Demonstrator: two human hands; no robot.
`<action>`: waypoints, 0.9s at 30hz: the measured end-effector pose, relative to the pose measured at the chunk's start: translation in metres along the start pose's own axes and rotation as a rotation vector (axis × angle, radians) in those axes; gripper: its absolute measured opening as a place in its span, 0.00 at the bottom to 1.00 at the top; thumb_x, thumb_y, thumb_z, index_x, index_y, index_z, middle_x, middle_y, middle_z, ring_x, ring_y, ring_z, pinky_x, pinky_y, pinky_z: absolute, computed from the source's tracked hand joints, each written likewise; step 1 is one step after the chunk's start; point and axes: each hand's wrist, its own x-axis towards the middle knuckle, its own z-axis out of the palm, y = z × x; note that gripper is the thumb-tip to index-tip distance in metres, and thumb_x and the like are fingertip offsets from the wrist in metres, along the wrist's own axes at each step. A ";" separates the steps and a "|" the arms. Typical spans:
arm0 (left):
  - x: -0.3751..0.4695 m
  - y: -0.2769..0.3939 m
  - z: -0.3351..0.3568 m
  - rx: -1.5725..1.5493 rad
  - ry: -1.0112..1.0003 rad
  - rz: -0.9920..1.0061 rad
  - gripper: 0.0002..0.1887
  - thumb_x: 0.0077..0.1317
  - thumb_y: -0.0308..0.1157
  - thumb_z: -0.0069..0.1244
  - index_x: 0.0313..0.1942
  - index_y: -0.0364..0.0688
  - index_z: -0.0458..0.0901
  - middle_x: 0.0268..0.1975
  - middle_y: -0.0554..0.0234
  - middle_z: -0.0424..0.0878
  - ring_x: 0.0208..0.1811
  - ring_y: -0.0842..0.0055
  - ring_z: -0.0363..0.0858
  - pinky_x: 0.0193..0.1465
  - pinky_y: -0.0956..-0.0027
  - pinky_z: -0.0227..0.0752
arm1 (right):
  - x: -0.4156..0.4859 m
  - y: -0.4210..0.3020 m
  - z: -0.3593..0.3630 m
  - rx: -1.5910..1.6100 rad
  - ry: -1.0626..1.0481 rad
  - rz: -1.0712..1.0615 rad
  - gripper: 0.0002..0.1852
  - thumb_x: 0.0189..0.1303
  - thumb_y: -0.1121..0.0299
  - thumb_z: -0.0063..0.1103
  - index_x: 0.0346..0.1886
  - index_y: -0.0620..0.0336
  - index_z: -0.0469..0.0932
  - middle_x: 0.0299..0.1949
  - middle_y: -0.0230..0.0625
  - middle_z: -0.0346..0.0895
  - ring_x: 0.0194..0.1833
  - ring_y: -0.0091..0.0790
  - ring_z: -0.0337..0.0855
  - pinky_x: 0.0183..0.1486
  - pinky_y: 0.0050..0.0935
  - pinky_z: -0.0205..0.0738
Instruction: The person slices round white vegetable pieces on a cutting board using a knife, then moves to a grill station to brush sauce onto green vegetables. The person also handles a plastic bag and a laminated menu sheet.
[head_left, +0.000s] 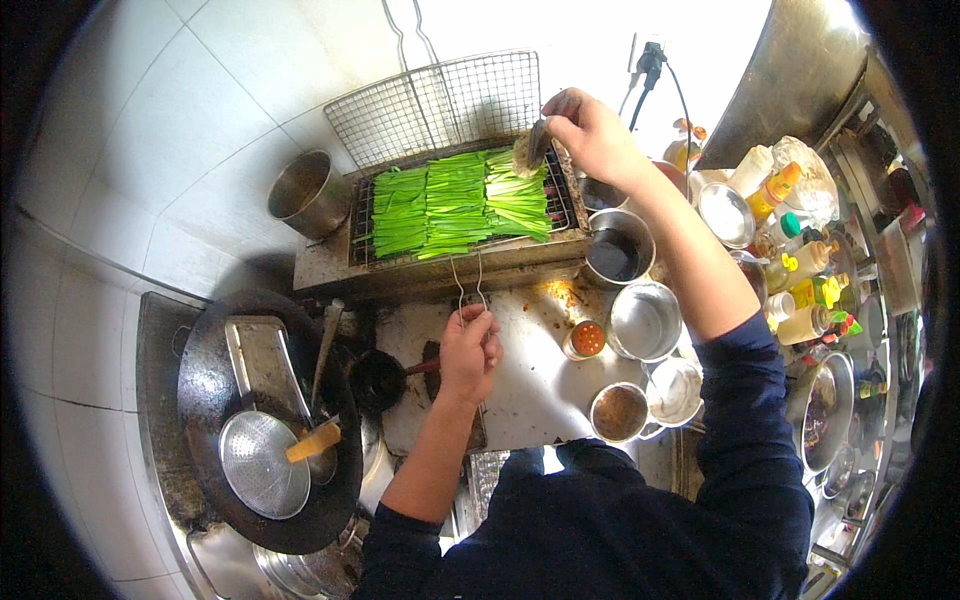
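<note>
Green chives (454, 202), cut to length and laid in three side-by-side bundles, lie flat on a wire grilling basket over a box-shaped grill (442, 266). The basket's open mesh half (472, 105) leans against the wall behind. My left hand (471, 352) is closed around the basket's two wire handles (469, 285), in front of the grill. At the grill's right end, my right hand (589, 131) grips a basting brush (529, 150). Its tan bristles are over the pale ends of the right-hand bundle; whether they touch is hard to tell.
A metal pot (309, 191) stands left of the grill. Below it, a large wok (259, 532) holds a perforated skimmer (262, 465) and a metal tray (259, 352). On the right are a pot of dark liquid (619, 251), a red-topped shaker (585, 340), metal bowls and several sauce bottles (806, 259).
</note>
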 end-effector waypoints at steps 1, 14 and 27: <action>0.000 -0.001 0.000 0.004 -0.001 0.005 0.08 0.77 0.29 0.52 0.51 0.44 0.73 0.34 0.65 0.79 0.21 0.83 0.69 0.19 0.75 0.61 | -0.003 -0.001 -0.003 -0.032 -0.001 0.010 0.18 0.70 0.59 0.58 0.50 0.67 0.82 0.41 0.55 0.88 0.47 0.53 0.90 0.55 0.43 0.82; 0.000 -0.001 0.000 0.010 0.008 0.013 0.08 0.76 0.28 0.53 0.51 0.43 0.74 0.34 0.66 0.79 0.22 0.82 0.70 0.21 0.74 0.63 | -0.039 -0.019 0.000 0.070 -0.162 -0.091 0.16 0.68 0.64 0.57 0.50 0.68 0.79 0.36 0.54 0.87 0.41 0.54 0.90 0.49 0.45 0.82; 0.000 0.002 -0.001 0.017 -0.032 0.014 0.07 0.78 0.28 0.51 0.51 0.44 0.73 0.36 0.65 0.78 0.24 0.82 0.70 0.22 0.74 0.64 | -0.072 -0.023 -0.007 -0.011 -0.309 -0.307 0.14 0.65 0.70 0.60 0.52 0.64 0.77 0.36 0.52 0.81 0.36 0.45 0.86 0.43 0.41 0.79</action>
